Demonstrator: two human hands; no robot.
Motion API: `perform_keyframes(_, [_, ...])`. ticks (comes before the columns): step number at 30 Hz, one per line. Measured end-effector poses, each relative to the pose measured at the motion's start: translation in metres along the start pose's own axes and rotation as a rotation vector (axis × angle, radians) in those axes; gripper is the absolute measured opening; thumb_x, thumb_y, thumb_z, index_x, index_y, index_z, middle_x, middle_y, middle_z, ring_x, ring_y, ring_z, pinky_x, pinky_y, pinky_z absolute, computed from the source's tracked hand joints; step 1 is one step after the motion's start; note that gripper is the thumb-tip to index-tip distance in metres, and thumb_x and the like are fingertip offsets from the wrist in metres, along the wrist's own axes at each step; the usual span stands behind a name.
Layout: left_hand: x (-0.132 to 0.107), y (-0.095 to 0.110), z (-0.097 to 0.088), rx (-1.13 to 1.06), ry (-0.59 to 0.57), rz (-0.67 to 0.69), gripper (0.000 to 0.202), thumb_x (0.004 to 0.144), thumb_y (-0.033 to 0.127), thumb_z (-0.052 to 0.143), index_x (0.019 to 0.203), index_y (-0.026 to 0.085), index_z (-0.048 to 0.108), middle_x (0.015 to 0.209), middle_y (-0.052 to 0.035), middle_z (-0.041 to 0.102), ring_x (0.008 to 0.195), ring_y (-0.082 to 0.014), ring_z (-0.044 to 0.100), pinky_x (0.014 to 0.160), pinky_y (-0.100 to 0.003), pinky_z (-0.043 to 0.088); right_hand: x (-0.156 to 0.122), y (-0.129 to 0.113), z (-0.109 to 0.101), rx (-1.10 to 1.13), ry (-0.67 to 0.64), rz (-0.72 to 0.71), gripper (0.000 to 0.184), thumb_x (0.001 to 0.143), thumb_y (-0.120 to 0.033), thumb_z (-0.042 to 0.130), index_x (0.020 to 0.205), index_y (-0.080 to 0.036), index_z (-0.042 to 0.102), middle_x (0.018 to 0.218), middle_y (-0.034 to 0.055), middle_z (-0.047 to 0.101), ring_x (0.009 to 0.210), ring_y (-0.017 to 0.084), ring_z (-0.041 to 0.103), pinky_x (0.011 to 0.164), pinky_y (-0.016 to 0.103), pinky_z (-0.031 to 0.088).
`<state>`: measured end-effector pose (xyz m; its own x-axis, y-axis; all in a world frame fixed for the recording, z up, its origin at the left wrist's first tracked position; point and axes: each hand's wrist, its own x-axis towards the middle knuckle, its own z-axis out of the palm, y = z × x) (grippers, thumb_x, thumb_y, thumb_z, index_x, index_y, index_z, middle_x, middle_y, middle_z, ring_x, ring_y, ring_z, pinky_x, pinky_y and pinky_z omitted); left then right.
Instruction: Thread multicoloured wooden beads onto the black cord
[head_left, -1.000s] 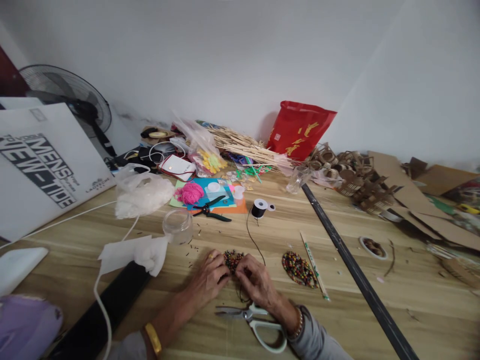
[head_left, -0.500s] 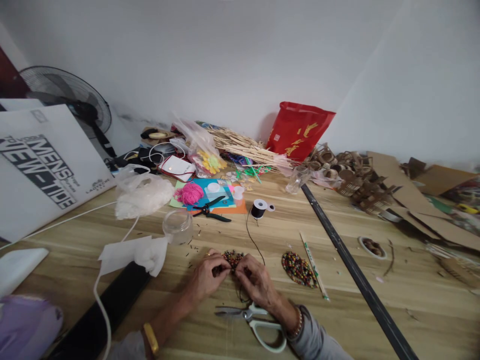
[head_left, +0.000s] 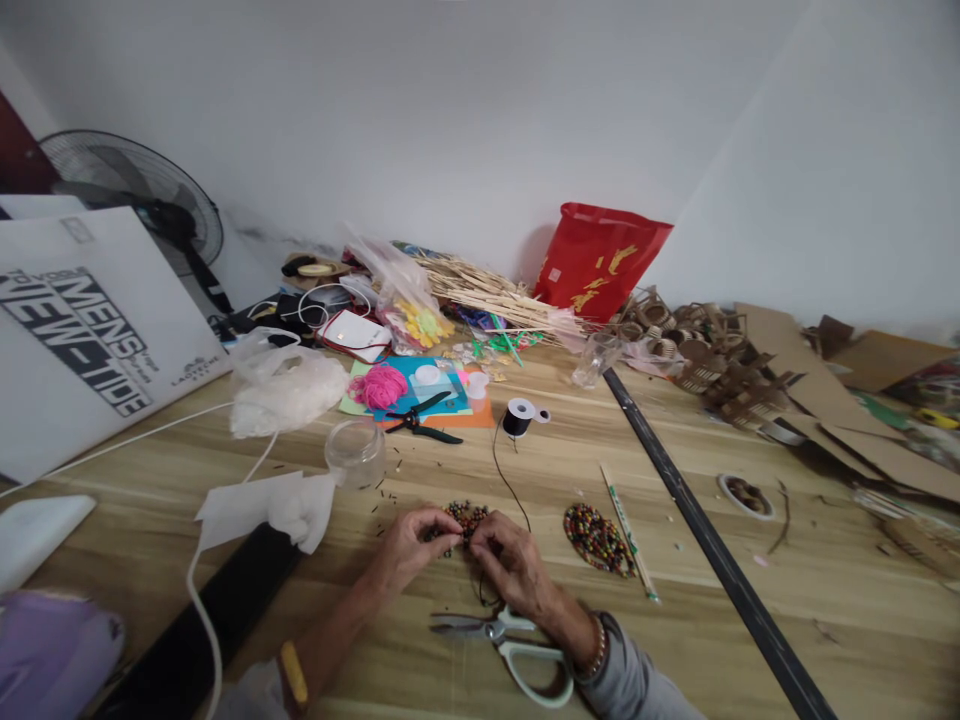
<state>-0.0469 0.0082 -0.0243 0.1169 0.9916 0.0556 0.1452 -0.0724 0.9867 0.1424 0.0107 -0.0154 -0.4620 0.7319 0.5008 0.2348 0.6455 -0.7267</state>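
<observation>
My left hand is at the left edge of a small pile of multicoloured beads, thumb and forefinger pinched together. What sits between these tips is too small to make out. Opposite it, my right hand has its fingers closed at the beads' right side. A thin black cord runs from a white spool towards this hand, and a cord end hangs below its fingertips. White-handled scissors lie partly open just below my right hand. A coiled strand of similar beads rests further right.
Beside the coiled beads lies a green-and-white stick. A clear jar and black-handled pliers stand or lie beyond my left hand. Pink yarn rests on coloured paper. A dark strip crosses the table at right.
My left hand has shifted slightly, its forefinger and thumb now reaching a little further apart from the other fingers. My right hand stays nearly in place.
</observation>
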Motion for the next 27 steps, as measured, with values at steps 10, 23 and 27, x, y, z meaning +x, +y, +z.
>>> perform_keyframes(10, [0.0005,0.0031,-0.0005,-0.040,-0.027,-0.033,0.012,0.063,0.024,0.071,0.070,0.014,0.073,0.070,-0.0056,0.073,0.069,-0.0190,0.063,0.067,-0.027,0.047,-0.0017,0.0028,0.0009,-0.004,-0.004,-0.011,0.016,0.091,-0.023,0.050,0.077,-0.018,0.056,0.071,0.0039,0.058,0.066,0.015,0.054,0.059,0.025,0.043])
perform_keyframes(23, [-0.0001,0.0034,0.0002,-0.035,-0.050,-0.031,0.013,0.064,0.025,0.071,0.071,0.014,0.072,0.070,-0.0061,0.072,0.069,-0.0194,0.063,0.069,-0.029,0.047,-0.0025,0.0055,0.0008,-0.022,-0.030,-0.024,0.013,0.091,-0.022,0.049,0.082,-0.018,0.058,0.073,0.0044,0.058,0.067,0.016,0.054,0.059,0.025,0.043])
perform_keyframes(27, [0.0002,0.0042,-0.0002,-0.032,-0.061,-0.043,0.013,0.064,0.025,0.071,0.070,0.013,0.072,0.070,-0.0065,0.071,0.069,-0.0195,0.062,0.068,-0.029,0.047,-0.0026,0.0054,0.0006,-0.028,-0.040,-0.022,0.016,0.092,-0.023,0.047,0.080,-0.018,0.056,0.072,0.0041,0.057,0.066,0.016,0.053,0.058,0.025,0.042])
